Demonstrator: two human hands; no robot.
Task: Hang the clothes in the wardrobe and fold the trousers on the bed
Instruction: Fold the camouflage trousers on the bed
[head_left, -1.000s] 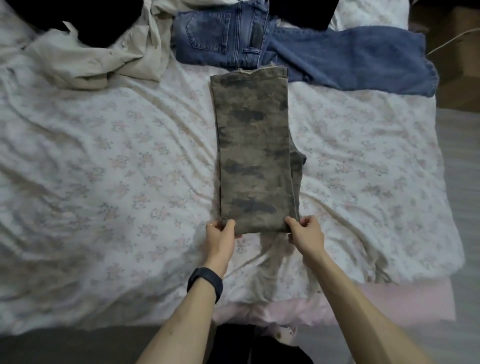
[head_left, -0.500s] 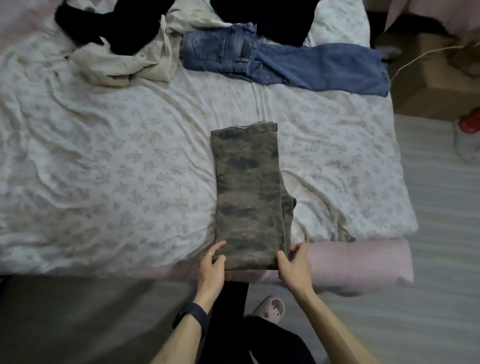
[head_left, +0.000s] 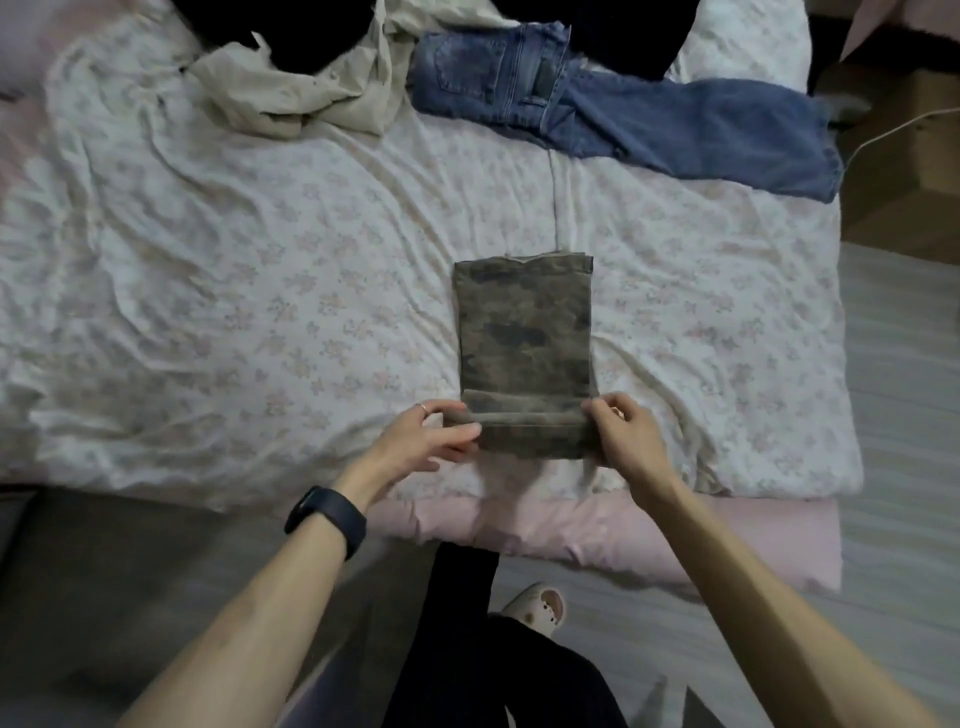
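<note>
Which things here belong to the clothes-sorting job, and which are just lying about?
In the job: camouflage trousers, held at the near fold by the left hand and right hand; blue jeans; beige garment; black clothes; bed.
Just lying about: cardboard box, slipper.

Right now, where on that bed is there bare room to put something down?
Bare sheet lies left of the camouflage trousers, nearer than the beige garment, and right of them, nearer than the jeans. The far edge is crowded.
</note>
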